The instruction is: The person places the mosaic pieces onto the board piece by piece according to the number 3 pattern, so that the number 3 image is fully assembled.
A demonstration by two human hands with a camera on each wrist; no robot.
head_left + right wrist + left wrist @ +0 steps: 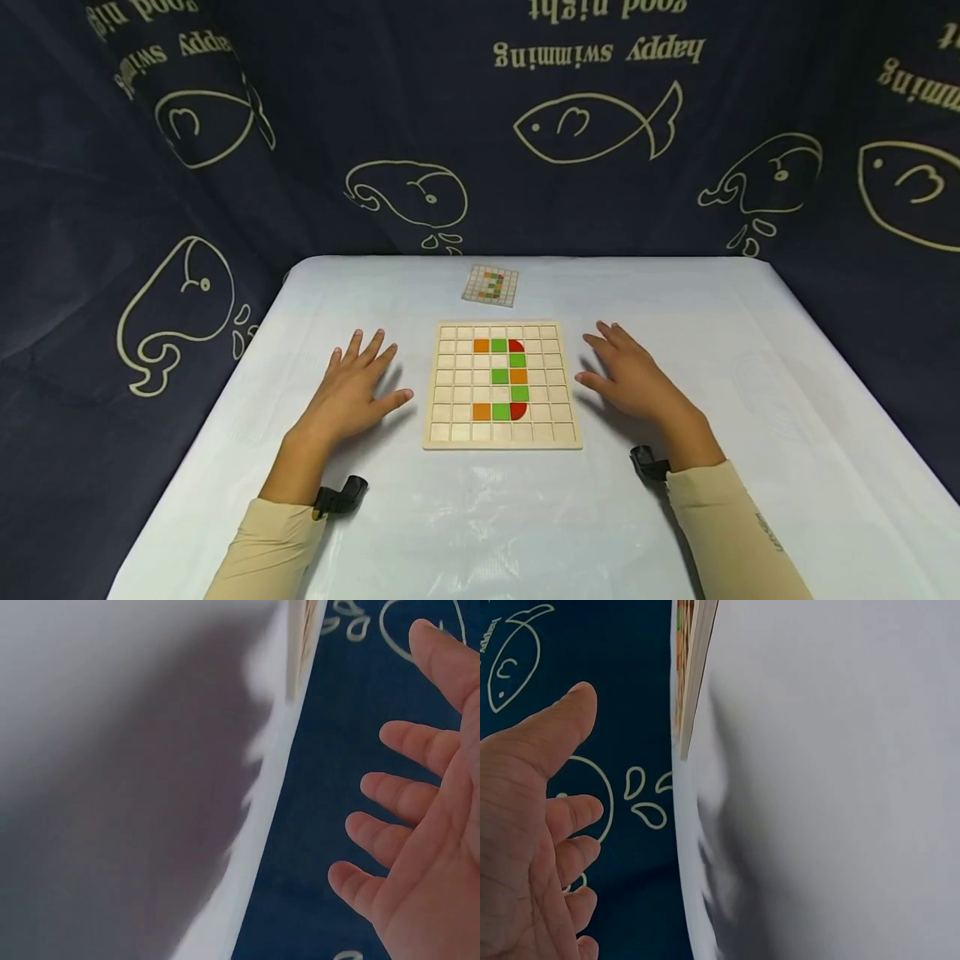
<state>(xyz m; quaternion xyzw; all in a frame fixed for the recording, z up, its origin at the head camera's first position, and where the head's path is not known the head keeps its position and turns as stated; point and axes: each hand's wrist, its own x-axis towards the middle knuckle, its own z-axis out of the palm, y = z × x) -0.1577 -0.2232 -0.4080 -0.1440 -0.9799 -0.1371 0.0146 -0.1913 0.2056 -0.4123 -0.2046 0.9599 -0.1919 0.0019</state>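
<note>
A square wooden grid board (pixel 462 432) lies on the white table in the head view. Orange, green and red tiles in its cells form a figure like a 3, with quarter-round red tiles (pixel 518 411) at two corners. My left hand (pixel 351 393) hovers to the left of the board, fingers spread and holding nothing. On the board's other side is my right hand (pixel 628 375), its fingers extended and also holding nothing. Both wrist views show the palms raised over the table, with the board's edge (pixel 699 675) beyond the left thumb.
Behind the board lies a small card (pixel 491 286) printed with a similar coloured grid figure. The white tabletop (pixel 480 517) ends at a dark blue curtain (pixel 480 125) with fish and whale drawings. A black wrist strap (pixel 341 497) sits at the left cuff.
</note>
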